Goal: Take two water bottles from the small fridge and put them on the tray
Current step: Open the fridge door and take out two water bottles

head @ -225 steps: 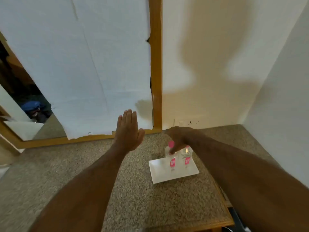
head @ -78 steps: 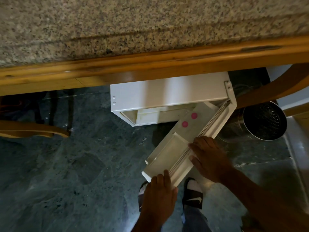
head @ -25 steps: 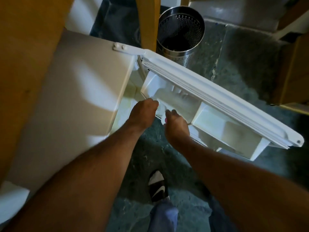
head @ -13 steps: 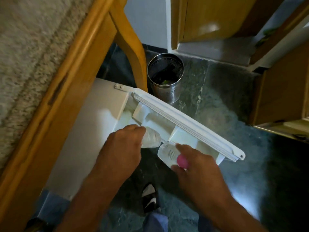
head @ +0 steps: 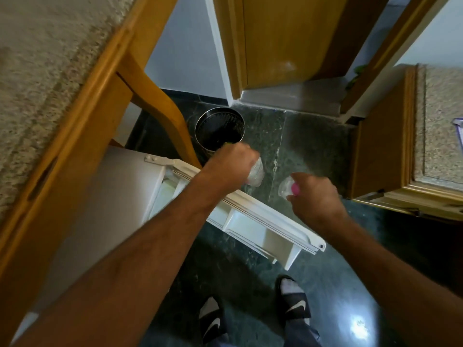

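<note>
clear plastic bottles (head: 256, 171), perforated metal bin (head: 220, 128), glossy floor (head: 313, 151)

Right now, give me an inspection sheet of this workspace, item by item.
Surface: speckled stone countertop with a wooden edge, upper left; no tray in view.
Job's things: left bottle and right bottle with a pink cap, both out of the small fridge; fridge door open.
Clutter: perforated metal bin on the dark floor.
Grippers: left hand and right hand each closed on a bottle.
Cables: nothing seen.
Surroundings: wooden door, wooden cabinet, curved wooden leg.
</note>
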`<state>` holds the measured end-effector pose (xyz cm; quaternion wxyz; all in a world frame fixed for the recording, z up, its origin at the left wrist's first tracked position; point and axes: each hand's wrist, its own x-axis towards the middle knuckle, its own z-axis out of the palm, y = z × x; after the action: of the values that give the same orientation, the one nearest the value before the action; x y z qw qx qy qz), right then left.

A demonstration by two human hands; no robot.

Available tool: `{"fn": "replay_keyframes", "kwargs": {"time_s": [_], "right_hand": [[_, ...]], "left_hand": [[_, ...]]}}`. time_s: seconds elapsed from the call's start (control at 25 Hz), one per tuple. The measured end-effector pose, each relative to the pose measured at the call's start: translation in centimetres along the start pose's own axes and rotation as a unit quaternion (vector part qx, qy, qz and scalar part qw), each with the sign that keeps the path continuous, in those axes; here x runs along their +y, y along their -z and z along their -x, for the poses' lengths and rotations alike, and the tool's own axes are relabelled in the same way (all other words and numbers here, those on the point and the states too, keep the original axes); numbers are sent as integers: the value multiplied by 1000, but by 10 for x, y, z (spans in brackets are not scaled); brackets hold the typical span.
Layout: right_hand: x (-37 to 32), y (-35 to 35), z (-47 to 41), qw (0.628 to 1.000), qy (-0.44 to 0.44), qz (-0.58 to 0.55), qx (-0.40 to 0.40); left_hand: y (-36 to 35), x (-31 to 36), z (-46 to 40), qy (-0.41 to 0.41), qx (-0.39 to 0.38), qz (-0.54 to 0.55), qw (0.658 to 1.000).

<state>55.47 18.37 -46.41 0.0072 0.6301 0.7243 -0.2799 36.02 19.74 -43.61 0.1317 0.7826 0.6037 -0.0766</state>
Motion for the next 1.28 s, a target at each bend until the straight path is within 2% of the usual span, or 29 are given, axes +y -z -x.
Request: {"fn": "replay_keyframes", "kwargs": {"time_s": [0.12, 0.32, 0.68, 0.8, 0.96, 1.28], "right_hand": [[16, -36, -7, 999, 19, 23, -35], [15, -70, 13, 996, -1, -1, -94], [-23, -158, 89, 982, -12, -76, -170], [-40, -179, 106, 979, -8, -67, -190], [-59, -187, 111, 975, 3, -43, -219], [-80, -174, 82, 968, 39, 4, -247]], "left_hand": [[-39, 6, -2, -60, -42, -50, 996], [-65, 17, 15, -84, -41, -58, 994], [-105, -11, 98, 56, -68, 58, 994], [-111, -32, 123, 91, -71, 84, 990], [-112, -56, 151, 179, -94, 107, 973], [-127, -75, 194, 231, -111, 84, 963]]}}
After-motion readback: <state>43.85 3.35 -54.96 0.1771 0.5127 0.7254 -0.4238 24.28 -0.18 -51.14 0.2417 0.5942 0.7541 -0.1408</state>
